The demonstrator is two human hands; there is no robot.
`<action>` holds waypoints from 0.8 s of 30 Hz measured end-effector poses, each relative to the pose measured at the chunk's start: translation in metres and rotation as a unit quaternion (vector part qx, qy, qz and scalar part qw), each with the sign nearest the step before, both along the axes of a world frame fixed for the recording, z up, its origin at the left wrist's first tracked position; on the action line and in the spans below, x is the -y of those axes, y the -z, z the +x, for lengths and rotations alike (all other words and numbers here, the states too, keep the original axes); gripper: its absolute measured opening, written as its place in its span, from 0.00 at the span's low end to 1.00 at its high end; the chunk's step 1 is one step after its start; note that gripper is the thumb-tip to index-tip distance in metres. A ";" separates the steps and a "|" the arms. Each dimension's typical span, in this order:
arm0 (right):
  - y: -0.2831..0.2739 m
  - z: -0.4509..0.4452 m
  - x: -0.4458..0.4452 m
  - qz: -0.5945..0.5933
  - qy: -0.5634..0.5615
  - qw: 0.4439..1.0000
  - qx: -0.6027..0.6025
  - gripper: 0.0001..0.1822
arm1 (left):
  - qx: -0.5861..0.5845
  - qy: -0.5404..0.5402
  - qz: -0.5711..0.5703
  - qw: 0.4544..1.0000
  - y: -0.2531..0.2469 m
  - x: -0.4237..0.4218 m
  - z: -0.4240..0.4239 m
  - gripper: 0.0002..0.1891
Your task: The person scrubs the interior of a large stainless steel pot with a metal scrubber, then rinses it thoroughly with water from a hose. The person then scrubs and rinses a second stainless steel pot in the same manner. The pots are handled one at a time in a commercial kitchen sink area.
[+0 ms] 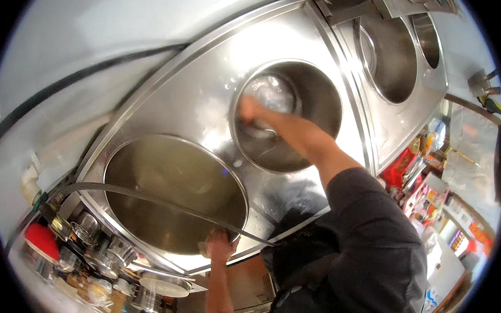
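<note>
My right hand [251, 109], blurred, reaches down inside the smaller round steel well [315, 105] of a stainless-steel cooking counter [181, 99]. Beneath it the well's bottom shines brightly, with a ring-shaped edge. Whether the fingers hold anything there is too blurred to tell. At the near rim of the large round well [166, 174], my left hand [221, 244] presses a pale cloth-like piece [205, 249] against the edge. Cloudy, greenish-grey liquid seems to fill this large well. A dark hose [156, 197] runs across its opening, towards my dark clothing.
Two more round wells [394, 70] [427, 40] sit in the adjoining steel counter at upper right. Steel pots [120, 251] and a red-topped object [42, 242] crowd the lower left. A black cable [69, 81] follows the wall. Packages [401, 167] stand at right.
</note>
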State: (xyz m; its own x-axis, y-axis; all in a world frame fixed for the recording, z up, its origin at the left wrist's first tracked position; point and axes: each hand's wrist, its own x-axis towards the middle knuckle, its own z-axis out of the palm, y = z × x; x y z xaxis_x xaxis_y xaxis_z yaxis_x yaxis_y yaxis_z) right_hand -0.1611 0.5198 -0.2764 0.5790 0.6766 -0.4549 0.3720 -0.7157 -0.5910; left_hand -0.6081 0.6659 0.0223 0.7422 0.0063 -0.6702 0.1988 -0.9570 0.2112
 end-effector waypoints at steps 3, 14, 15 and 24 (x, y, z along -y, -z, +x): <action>0.107 0.048 0.035 0.053 0.340 0.933 -0.101 0.22 | 0.040 -0.015 -0.044 0.998 0.001 -0.002 0.002 0.36; 0.033 0.029 0.039 -0.105 0.139 0.985 -0.014 0.16 | 0.015 -0.023 -0.032 0.999 0.018 0.007 0.009 0.36; -0.009 -0.013 0.015 -0.105 0.083 0.989 -0.064 0.15 | 0.012 -0.042 -0.013 0.999 0.010 0.005 -0.001 0.36; -0.123 0.061 0.106 -0.139 -0.174 0.973 0.058 0.13 | 0.061 0.005 0.002 0.998 0.020 0.004 0.000 0.33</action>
State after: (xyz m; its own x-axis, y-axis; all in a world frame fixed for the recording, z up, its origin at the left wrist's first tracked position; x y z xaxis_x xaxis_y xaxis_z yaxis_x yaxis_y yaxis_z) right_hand -0.1003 0.4140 -0.1530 0.3958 0.7014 -0.5927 0.6728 -0.6608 -0.3327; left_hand -0.6085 0.6615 0.0024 0.8179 0.0017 -0.5754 0.1629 -0.9598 0.2287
